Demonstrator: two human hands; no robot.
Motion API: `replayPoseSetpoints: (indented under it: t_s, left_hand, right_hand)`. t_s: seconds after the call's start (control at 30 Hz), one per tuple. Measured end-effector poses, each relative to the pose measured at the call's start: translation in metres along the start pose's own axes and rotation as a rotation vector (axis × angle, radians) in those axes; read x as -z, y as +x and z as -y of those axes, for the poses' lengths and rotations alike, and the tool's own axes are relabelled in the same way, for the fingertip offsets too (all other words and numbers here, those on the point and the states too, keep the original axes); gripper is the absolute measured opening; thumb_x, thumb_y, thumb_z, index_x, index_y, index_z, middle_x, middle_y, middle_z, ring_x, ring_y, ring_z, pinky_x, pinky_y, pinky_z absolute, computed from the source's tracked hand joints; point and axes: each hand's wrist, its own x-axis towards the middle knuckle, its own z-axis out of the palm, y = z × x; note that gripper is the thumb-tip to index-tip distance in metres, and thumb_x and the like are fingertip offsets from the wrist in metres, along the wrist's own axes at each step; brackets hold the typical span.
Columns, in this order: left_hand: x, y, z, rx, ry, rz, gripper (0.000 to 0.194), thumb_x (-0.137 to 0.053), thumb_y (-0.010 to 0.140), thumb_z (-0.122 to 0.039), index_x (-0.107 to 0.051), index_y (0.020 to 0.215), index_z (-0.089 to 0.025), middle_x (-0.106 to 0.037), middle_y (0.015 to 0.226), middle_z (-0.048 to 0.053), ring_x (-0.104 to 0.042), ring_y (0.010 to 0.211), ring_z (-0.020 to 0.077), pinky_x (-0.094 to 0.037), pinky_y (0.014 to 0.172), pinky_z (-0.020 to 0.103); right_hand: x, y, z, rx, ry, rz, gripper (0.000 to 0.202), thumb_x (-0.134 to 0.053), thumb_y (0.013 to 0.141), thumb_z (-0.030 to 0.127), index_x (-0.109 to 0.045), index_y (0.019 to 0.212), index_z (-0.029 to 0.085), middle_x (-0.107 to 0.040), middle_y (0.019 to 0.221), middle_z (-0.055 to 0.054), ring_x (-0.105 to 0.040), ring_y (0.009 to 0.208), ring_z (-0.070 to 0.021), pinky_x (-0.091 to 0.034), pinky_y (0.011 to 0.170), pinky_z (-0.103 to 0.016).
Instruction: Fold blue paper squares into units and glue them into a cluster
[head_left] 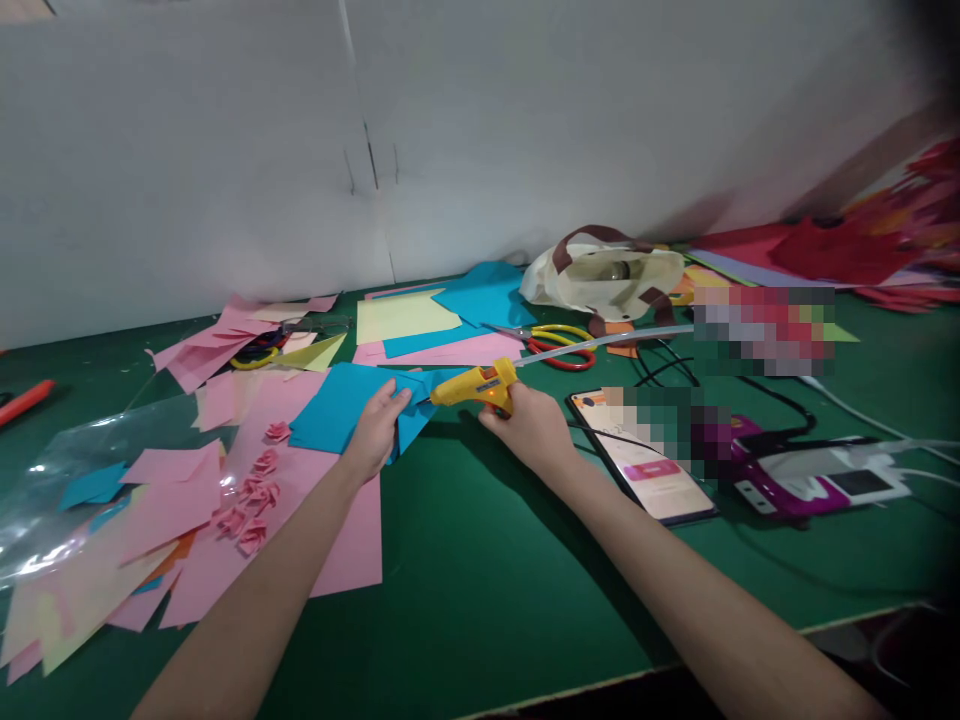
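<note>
My left hand (375, 430) is closed on a piece of folded blue paper (330, 405), thumb on top, above the pink sheet. My right hand (536, 425) grips a yellow hot glue gun (472, 386) by its handle. A long clear glue stick (600, 343) runs out of the gun's back toward the right. The gun's nozzle points left and meets the blue paper just beside my left fingers; whether glue is coming out is too small to tell. Several small pink paper roses (259, 495) lie on a pink sheet (349, 545) left of my hands.
Scissors (562, 345) and a cream bag (600, 280) sit behind the glue gun. A phone (652, 470) and a purple power strip (795, 490) with cables lie at right. Paper scraps (169, 500) and a clear plastic sheet (60, 480) cover the left of the green table (465, 600).
</note>
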Motion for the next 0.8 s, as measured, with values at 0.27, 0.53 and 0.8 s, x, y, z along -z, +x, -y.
replayPoseSetpoints:
  t_s: [0.27,0.53,0.8]
  left_hand:
    - [0.0,0.0,0.0,0.013,-0.015,-0.015,0.051,-0.063,0.081,-0.031,-0.046,0.128,-0.022,-0.061,0.123,0.006,-0.05,0.12,0.0236,-0.037,0.101,0.039]
    - [-0.005,-0.005,-0.009,0.043,-0.062,-0.014,0.04,-0.062,0.081,-0.025,-0.052,0.12,-0.019,-0.067,0.111,0.006,-0.059,0.109,0.0216,-0.041,0.098,0.039]
    - [-0.005,-0.004,-0.012,0.066,-0.101,-0.119,0.045,-0.059,0.084,-0.018,-0.045,0.127,-0.017,-0.061,0.121,0.008,-0.055,0.114,0.0204,-0.041,0.099,0.035]
  right_hand:
    - [0.002,0.0,0.002,-0.015,-0.019,-0.001,0.019,-0.05,0.075,0.034,-0.056,0.079,0.016,-0.064,0.069,-0.008,-0.061,0.064,-0.0216,-0.031,0.051,-0.027]
    - [0.004,0.003,-0.003,-0.05,-0.044,-0.038,0.019,-0.05,0.078,0.034,-0.056,0.079,0.015,-0.064,0.071,-0.009,-0.06,0.065,-0.0217,-0.031,0.051,-0.027]
    - [0.007,0.002,-0.003,-0.041,-0.042,-0.029,0.017,-0.051,0.076,0.032,-0.056,0.076,0.016,-0.064,0.071,-0.008,-0.06,0.064,-0.0211,-0.031,0.051,-0.027]
